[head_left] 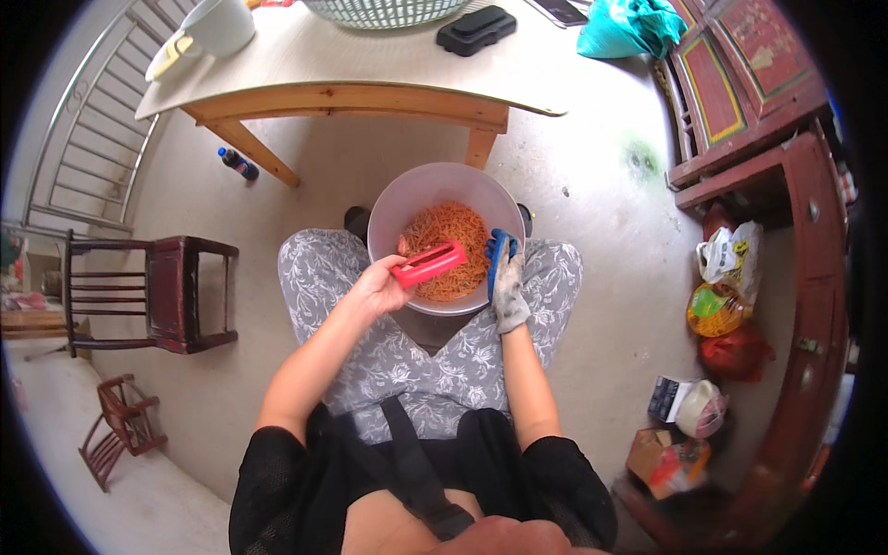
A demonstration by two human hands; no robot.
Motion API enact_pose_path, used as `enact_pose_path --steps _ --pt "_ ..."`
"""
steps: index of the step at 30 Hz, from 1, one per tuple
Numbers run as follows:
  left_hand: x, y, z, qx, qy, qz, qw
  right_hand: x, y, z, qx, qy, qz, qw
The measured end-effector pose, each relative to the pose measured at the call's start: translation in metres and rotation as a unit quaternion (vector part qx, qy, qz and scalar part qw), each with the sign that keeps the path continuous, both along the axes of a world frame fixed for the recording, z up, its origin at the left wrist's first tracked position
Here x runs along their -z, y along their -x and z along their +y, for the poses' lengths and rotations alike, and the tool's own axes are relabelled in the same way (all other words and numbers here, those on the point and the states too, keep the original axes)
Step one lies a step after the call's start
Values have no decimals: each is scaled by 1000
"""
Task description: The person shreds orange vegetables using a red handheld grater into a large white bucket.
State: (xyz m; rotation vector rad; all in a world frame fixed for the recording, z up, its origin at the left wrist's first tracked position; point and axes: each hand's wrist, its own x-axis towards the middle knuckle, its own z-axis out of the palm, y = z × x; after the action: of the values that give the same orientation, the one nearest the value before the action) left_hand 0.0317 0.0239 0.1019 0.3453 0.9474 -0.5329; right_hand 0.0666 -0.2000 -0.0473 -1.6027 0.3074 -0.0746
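A whitish plastic bucket [388, 199] stands between my knees, with a heap of orange shreds [449, 227] that look like grated carrot inside. My left hand [380, 285] is bare and closed around one end of a red plastic grater [432, 266] with a long slot. The grater is held tilted over the heap. My right hand [506, 277] wears a grey glove with a blue palm and reaches over the bucket's right side. Its fingers point away from me, loosely bent and apart, and nothing shows in them. Whether the glove touches the bucket wall is unclear.
Ahead stands a wooden-legged table [351, 100] bearing a basket [384, 11], a black case [476, 31] and a teal bag [631, 28]. A dark chair [176, 291] and a small chair [125, 416] are at left. Bags [735, 356] and a cabinet [805, 213] line the right.
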Motion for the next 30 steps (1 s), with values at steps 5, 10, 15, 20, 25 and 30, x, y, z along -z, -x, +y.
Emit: enact_pose_path --steps 5,10,15,20,25,30 --pt "-3 8 1 43 -98 -75 991 -53 2 19 -16 -303 63 951" --pt "-4 16 -8 216 -341 -201 892 -25 -4 8 8 -286 38 957" --pt "-11 18 -10 370 -589 -283 660 -44 -1 10 4 -313 46 949" --pt "-31 7 -39 532 -739 -300 284 2 3 3 -16 -379 -7 925" --pt "-17 -14 -20 475 -568 -344 578 22 -1 22 -28 -251 48 966" --pt "-33 6 -10 390 -412 -304 766 -17 4 43 -56 -362 266 892"
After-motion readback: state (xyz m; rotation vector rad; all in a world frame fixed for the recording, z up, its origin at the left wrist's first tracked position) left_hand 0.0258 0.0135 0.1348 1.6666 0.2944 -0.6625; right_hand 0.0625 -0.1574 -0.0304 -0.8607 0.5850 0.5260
